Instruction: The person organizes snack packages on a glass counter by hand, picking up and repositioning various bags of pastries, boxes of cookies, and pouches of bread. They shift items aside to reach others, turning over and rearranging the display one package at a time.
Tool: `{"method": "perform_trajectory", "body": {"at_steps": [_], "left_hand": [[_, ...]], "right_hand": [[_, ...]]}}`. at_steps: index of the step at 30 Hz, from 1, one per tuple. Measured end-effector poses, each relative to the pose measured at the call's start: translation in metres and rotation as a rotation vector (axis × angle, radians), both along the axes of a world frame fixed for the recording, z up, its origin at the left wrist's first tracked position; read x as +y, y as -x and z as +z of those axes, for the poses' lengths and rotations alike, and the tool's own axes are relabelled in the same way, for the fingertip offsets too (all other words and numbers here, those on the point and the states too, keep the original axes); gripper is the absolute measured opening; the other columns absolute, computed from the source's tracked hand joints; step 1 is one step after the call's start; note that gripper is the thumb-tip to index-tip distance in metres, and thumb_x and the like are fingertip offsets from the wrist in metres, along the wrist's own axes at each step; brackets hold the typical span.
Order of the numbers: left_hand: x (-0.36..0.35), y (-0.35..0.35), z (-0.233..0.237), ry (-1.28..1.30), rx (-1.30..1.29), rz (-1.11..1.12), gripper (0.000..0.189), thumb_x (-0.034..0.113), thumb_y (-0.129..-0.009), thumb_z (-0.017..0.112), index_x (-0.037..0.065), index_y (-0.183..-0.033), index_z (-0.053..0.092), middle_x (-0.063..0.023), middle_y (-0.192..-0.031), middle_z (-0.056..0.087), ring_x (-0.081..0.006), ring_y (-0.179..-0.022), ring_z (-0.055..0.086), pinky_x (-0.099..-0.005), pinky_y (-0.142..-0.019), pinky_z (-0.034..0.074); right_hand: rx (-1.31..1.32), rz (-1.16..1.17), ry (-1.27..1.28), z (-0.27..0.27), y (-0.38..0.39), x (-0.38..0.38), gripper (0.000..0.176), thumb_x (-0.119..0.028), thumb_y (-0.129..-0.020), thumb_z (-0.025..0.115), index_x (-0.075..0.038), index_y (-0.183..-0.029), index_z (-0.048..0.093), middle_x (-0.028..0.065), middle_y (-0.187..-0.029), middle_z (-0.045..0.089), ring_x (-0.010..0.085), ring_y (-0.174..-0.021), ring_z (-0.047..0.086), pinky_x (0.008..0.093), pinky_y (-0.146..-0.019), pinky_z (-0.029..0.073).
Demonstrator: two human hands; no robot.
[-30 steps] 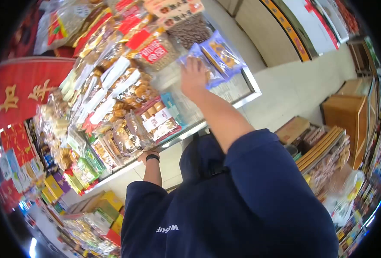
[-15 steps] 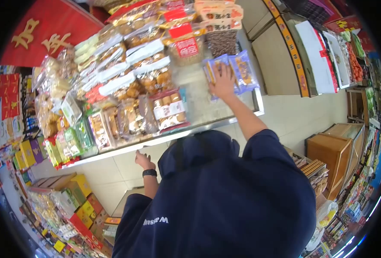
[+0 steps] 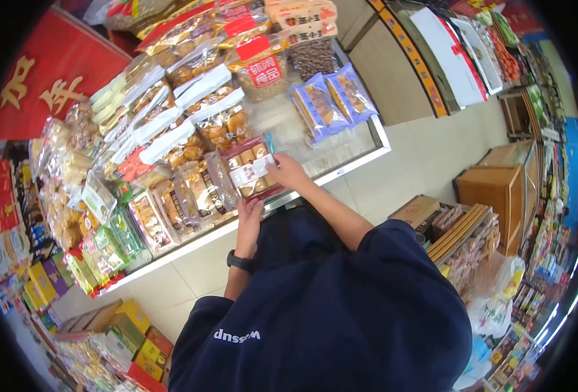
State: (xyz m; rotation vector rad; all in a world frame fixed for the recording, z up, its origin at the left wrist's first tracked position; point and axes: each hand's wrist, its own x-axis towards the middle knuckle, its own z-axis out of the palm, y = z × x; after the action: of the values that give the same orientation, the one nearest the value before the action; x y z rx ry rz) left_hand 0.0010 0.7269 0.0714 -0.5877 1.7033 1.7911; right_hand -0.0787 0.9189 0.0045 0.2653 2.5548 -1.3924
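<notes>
A packet of pastry rolls [image 3: 248,154] in a maroon tray with a white label lies at the front edge of the display counter. My right hand [image 3: 285,172] grips the right side of this packet, fingers over the label's end. At its near edge, my left hand [image 3: 250,215], with a dark watch on the wrist, has its fingers closed against the packet; its fingertips are partly hidden. To the right, two purple-edged snack packets [image 3: 321,108] lie side by side on the counter, apart from both hands.
The counter's metal edge [image 3: 348,168] runs in front of me. Bagged pastries [image 3: 227,124] fill its left and back, with a bag of brown beans [image 3: 312,59] behind the purple packets. Cartons [image 3: 413,212] stand low on the right, and a wooden cabinet [image 3: 491,189] beyond.
My right hand has left the purple packets and moved left to the pastry roll packet. My left hand has risen from below the counter edge to the same packet.
</notes>
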Motion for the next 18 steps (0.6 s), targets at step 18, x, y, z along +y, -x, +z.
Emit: {"method": "perform_trajectory", "body": {"at_steps": [18], "left_hand": [[0.022, 0.002, -0.006, 0.011, 0.185, -0.091, 0.068, 0.018, -0.098, 0.064, -0.004, -0.151, 0.028, -0.0191, -0.133, 0.058, -0.0218, -0.116, 0.059, -0.0333, -0.095, 0.051]], "right_hand": [[0.16, -0.214, -0.337, 0.022, 0.074, 0.117, 0.018, -0.02, -0.093, 0.063, -0.002, -0.096, 0.062, 0.0209, -0.088, 0.07, 0.0414, -0.084, 0.068, 0.0486, -0.073, 0.053]]}}
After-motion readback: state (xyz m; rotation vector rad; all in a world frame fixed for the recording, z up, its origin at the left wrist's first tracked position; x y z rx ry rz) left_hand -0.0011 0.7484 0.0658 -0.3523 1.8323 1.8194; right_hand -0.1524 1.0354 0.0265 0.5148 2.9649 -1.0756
